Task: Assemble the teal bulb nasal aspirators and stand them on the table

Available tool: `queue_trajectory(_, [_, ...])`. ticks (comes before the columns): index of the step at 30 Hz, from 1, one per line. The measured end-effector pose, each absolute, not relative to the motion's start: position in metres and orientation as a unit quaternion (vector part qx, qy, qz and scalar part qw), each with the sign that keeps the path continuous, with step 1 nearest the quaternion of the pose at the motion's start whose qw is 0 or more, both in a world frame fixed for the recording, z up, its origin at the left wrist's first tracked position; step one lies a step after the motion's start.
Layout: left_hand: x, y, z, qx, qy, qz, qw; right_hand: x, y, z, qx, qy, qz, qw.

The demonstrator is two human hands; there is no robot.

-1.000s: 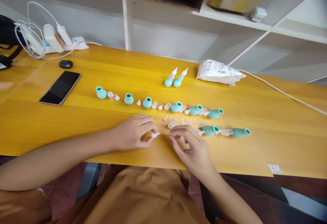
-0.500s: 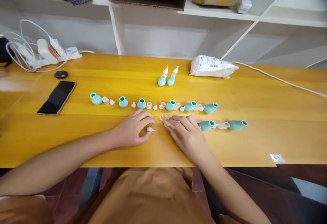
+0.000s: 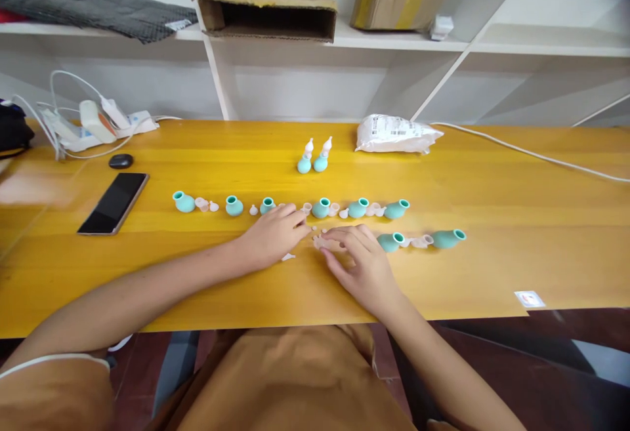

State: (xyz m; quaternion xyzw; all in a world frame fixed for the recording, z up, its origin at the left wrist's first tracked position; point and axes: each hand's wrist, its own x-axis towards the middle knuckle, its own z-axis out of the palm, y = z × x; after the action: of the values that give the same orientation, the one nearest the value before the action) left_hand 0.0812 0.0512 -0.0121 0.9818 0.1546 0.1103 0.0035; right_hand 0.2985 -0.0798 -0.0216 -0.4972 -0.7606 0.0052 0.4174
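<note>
Fingertips of the left hand [image 3: 275,234] are stretched out flat and loose, nothing gripped, toward the small white pieces [image 3: 319,241] scattered on the table [image 3: 492,267] right between both hands. A white nozzle tip [image 3: 288,257] is left lying on the wood just under that hand's thumb side, not held. The right hand [image 3: 361,264] is curled over the same little heap; whether a piece is actually pinched can't be told, since it's hidden by the fingers

Probably best handled with a light thumb-and-forefinger pinch, one piece at a time, so the rest aren't swept around. They look tiny and light, so skidding on the smooth wood is likely. The row of teal bulbs [image 3: 321,208] is lined up just beyond the fingertips, and two bulbs on their sides [image 3: 447,239] are just right of the right hand, easily knocked rolling

The table's front edge is close behind the wrists, so anything flicked back could be lost off it. Open wood is left farther out, up to the assembled pair [image 3: 320,163] and the white bag [image 3: 394,134]; the phone [image 3: 113,203] is parked well off left of the left hand
</note>
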Motion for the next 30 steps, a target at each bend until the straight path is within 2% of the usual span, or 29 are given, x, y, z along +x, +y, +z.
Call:
queue_trajectory(5, [0.083, 0.057, -0.013, 0.98, 0.162, 0.118, -0.002, 0.299, -0.081, -0.021, -0.504, -0.753, 0.019, 0.423])
queue_trajectory(11, [0.084, 0.056, -0.008, 0.974, 0.145, 0.166, 0.053, 0.296, -0.084, -0.02, -0.491, -0.73, 0.092, 0.466])
queue_trajectory(16, [0.071, 0.046, -0.001, 0.956, 0.147, 0.207, 0.145, 0.29, -0.088, -0.017, -0.474, -0.72, 0.137, 0.488])
queue_trajectory(20, [0.051, 0.029, 0.003, 0.914, 0.198, 0.204, 0.291, 0.285, -0.095, -0.013, -0.457, -0.737, 0.128, 0.481])
queue_trajectory(25, [0.034, 0.011, 0.0, 0.838, 0.264, 0.23, 0.418, 0.276, -0.101, -0.014, -0.435, -0.755, 0.163, 0.463])
queue_trajectory(30, [0.028, 0.008, -0.001, 0.818, 0.247, 0.264, 0.447, 0.268, -0.102, -0.021, -0.423, -0.738, 0.229, 0.472])
